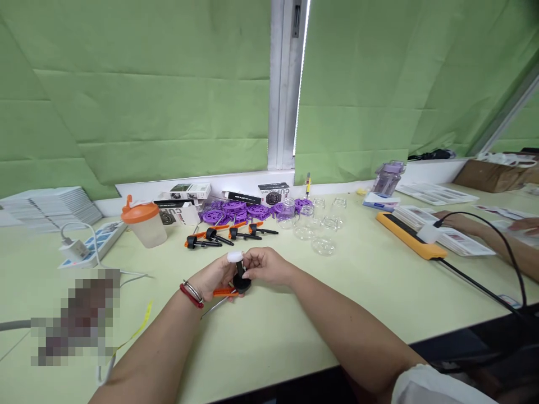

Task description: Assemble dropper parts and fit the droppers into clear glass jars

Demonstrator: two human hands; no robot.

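Close together over the near middle of the table, my two hands are on one black part (241,282) with a round cup-like base and an upright stem. My left hand (213,278) is closed around it from the left, with an orange strip (224,292) and a thin metal rod showing below the fingers. My right hand (267,265) pinches the black stem from the right. A white piece (234,256) shows at the top, by my left thumb; I cannot tell if it covers the thumb. Beyond them lie several similar black and orange parts (240,233).
Purple plastic pieces (229,212), cup holder boxes (179,214) and clear jars (323,246) stand behind. An orange-lidded cup (147,227) and a power strip (95,244) are left. Right are a yellow power strip (410,235), black cable and another person's hands (463,224).
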